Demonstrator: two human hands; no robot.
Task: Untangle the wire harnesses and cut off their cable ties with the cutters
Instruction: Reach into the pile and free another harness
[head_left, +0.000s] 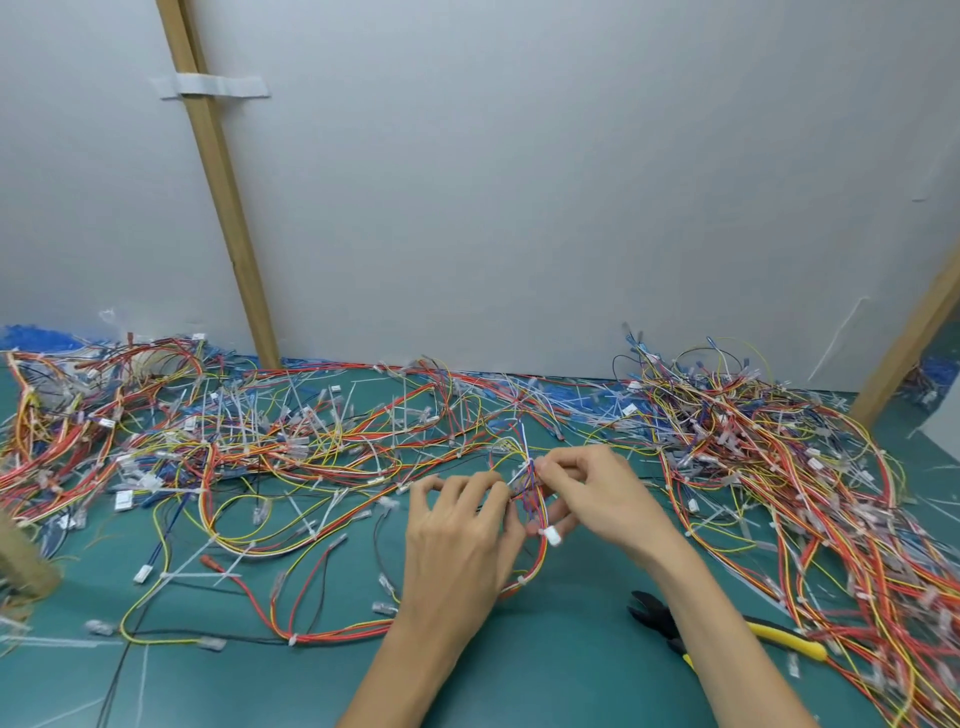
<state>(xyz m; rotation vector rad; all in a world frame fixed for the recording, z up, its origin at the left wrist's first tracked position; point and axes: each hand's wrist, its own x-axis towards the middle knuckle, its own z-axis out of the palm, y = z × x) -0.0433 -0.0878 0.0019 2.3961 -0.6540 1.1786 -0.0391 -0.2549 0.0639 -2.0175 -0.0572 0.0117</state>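
A wire harness (535, 499) of red, yellow and blue wires stands bunched between my two hands over the green mat (571, 649). My left hand (460, 525) pinches the bundle from the left. My right hand (592, 488) pinches its top, where a white cable tie (524, 441) sticks up. A white connector (551, 535) hangs from the harness below my right fingers. The cutters (727, 626), black jaws and yellow handles, lie on the mat at the lower right, partly hidden under my right forearm.
Tangled harnesses cover the mat in a left heap (104, 415) and a larger right heap (805, 467). Loose looped wires (311, 571) lie in front left. Wooden posts (228, 208) lean on the white wall; a cardboard piece (21, 561) sits at the left edge.
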